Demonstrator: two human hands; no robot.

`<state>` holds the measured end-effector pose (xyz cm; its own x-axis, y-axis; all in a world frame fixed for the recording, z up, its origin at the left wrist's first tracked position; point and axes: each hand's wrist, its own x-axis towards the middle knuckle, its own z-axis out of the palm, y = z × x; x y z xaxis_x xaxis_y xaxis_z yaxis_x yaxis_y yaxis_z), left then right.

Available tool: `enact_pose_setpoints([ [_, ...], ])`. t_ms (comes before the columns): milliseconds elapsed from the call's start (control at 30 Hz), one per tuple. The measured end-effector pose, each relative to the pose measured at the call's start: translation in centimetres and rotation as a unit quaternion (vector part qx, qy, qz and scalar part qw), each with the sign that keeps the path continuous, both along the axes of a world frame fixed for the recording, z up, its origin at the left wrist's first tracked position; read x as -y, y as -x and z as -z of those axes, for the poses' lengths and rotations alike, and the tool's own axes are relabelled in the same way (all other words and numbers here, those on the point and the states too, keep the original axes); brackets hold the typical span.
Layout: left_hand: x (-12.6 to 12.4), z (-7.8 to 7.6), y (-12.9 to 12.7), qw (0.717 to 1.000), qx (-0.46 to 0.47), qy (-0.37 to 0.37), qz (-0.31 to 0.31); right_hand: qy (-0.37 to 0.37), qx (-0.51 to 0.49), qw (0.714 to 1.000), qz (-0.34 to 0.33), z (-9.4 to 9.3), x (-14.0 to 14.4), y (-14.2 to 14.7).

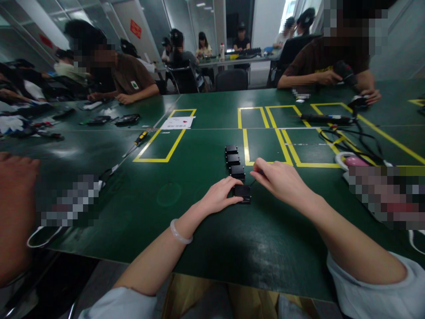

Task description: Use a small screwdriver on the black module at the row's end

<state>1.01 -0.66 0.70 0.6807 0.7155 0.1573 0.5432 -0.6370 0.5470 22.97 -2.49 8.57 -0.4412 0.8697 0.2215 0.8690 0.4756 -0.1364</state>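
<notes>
Several small black boxes (pixel 232 158) lie in a line on the green table (pixel 206 239), running away from me. My left hand (pixel 219 195) rests on the table with its fingers holding the left side of the nearest black box (pixel 242 192). My right hand (pixel 280 179) sits just right of the row, fingertips pinched together at the boxes' right edge; whether they hold something small I cannot tell. A pale bangle (pixel 179 232) circles my left wrist.
Yellow tape rectangles (pixel 265 133) mark the table. A screwdriver (pixel 134 144) and a paper sheet (pixel 177 122) lie to the left. Cables and a black tool (pixel 327 118) lie to the right. Other people sit around the table; another person's hand (pixel 15 212) is at the far left.
</notes>
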Motion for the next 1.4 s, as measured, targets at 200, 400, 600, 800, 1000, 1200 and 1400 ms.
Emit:
enact_pose_setpoints([
  [200, -0.01, -0.08, -0.02, 1.0, 0.009, 0.009, 0.001, 0.0, -0.023, 1.0, -0.002, -0.03, 0.05, 0.02],
  [400, 0.04, -0.14, -0.03, 1.0, 0.002, 0.005, 0.0, -0.001, -0.01, 1.0, 0.003, 0.12, -0.04, -0.01],
  [600, -0.01, -0.12, -0.03, 1.0, 0.003, 0.003, 0.003, -0.006, 0.001, 1.0, 0.012, 0.06, 0.03, 0.15],
  [800, -0.02, -0.14, 0.01, 1.0, -0.002, 0.002, 0.004, -0.005, -0.023, 1.0, 0.011, 0.01, 0.12, 0.28],
  [1000, 0.0, -0.07, -0.04, 1.0, 0.002, 0.002, 0.002, -0.003, -0.018, 1.0, 0.018, 0.43, -0.15, 0.06],
  [1200, -0.01, 0.03, -0.02, 1.0, 0.001, -0.003, 0.001, -0.011, -0.026, 0.999, 0.016, 0.45, -0.17, 0.14],
  [1400, 0.05, -0.03, 0.02, 1.0, 0.006, -0.001, 0.0, -0.013, -0.005, 1.0, 0.019, 0.48, -0.19, 0.16],
])
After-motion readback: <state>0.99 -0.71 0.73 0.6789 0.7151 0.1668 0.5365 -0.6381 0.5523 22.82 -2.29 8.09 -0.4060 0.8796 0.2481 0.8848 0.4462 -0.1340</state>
